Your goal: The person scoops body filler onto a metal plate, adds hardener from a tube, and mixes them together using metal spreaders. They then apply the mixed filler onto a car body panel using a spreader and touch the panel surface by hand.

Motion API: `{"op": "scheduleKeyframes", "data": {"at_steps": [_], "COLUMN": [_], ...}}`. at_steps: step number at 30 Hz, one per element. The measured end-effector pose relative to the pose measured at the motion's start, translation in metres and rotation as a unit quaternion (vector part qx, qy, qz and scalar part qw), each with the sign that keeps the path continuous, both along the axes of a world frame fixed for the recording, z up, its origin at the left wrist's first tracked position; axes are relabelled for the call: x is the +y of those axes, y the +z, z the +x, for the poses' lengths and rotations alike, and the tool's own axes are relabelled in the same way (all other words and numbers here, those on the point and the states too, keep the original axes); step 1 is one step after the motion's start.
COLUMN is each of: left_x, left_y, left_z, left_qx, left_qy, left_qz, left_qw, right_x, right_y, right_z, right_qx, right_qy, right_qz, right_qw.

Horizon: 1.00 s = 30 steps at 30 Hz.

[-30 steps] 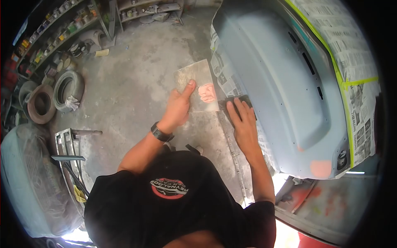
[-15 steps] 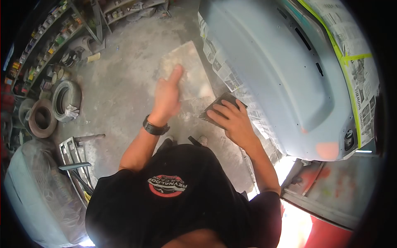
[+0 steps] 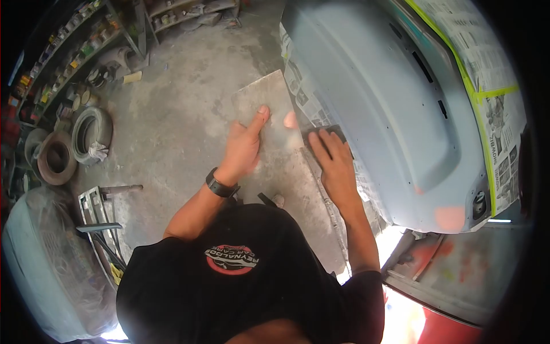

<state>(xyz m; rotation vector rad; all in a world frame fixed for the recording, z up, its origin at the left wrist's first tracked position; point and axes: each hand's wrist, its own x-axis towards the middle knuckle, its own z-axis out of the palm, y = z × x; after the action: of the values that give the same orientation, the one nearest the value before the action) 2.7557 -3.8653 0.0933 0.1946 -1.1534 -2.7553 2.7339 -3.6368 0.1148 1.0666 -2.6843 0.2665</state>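
Left hand point(image 3: 243, 146): thumb on top of the mixing plate point(image 3: 264, 92), other fingers tucked under, pinching it at its left side. Right hand point(image 3: 338, 163): fingers slightly parted, laid over a dark spreader point(image 3: 340, 132); thumb hidden, presumably pinching from beneath. Spreader sits just right of the plate's near right corner; contact cannot be told.

Plate orientation: long axis runs near to far, far end leaning left. Spreader mostly covered; visible part is longest left to right. Pink paste point(image 3: 290, 120) lies on the plate along its right edge.

Step, as judged: working the paste on the plate with the spreader. Next move seems to call for a steady, level plate and the spreader's edge brought flat to the paste.

Right of the hands: grey car body panel point(image 3: 366, 103), a pink patch point(image 3: 450, 218) at its near end, newspaper masking point(image 3: 501, 129) along its right. Farther left: tire point(image 3: 77, 137), shelf of cans point(image 3: 86, 50).
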Motion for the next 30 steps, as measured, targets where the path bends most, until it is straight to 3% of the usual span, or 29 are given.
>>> {"op": "scheduleKeyframes", "data": {"at_steps": [3,5,7,10,14,19,22,23,27,30], "left_x": [-0.001,0.004,0.003,0.004,0.001,-0.001,-0.002,0.0,-0.002,0.001], "left_y": [-0.01,-0.007,-0.008,-0.009,-0.006,-0.003,0.002,0.003,0.005,-0.008], "left_z": [0.001,0.001,-0.003,-0.002,-0.006,-0.003,-0.002,0.001,0.001,0.0], "left_qx": [-0.01,-0.032,-0.03,-0.035,-0.048,-0.025,-0.018,-0.017,-0.059,-0.057], "left_qy": [0.025,0.054,0.047,0.034,0.05,0.019,0.009,0.0,-0.008,0.008], "left_qz": [-0.097,-0.173,-0.147,-0.123,-0.146,-0.148,-0.125,-0.108,-0.187,-0.168], "left_qw": [0.995,0.983,0.988,0.991,0.987,0.988,0.992,0.994,0.981,0.984], "right_x": [-0.015,-0.023,-0.021,-0.027,-0.027,-0.035,-0.03,-0.031,-0.029,-0.016], "right_y": [0.016,0.006,0.017,0.022,0.015,0.003,0.026,0.028,0.006,0.035], "right_z": [0.005,0.014,0.019,0.014,0.016,0.008,0.013,0.01,0.004,0.002], "right_qx": [0.067,0.073,0.09,0.101,0.105,0.103,0.14,0.146,0.094,-0.039], "right_qy": [-0.034,0.014,0.024,-0.016,0.04,0.064,0.028,0.017,0.082,0.081], "right_qz": [-0.11,-0.042,0.044,-0.052,0.027,-0.012,0.017,-0.036,-0.007,-0.097], "right_qw": [0.991,0.996,0.995,0.993,0.993,0.992,0.99,0.988,0.992,0.991]}}
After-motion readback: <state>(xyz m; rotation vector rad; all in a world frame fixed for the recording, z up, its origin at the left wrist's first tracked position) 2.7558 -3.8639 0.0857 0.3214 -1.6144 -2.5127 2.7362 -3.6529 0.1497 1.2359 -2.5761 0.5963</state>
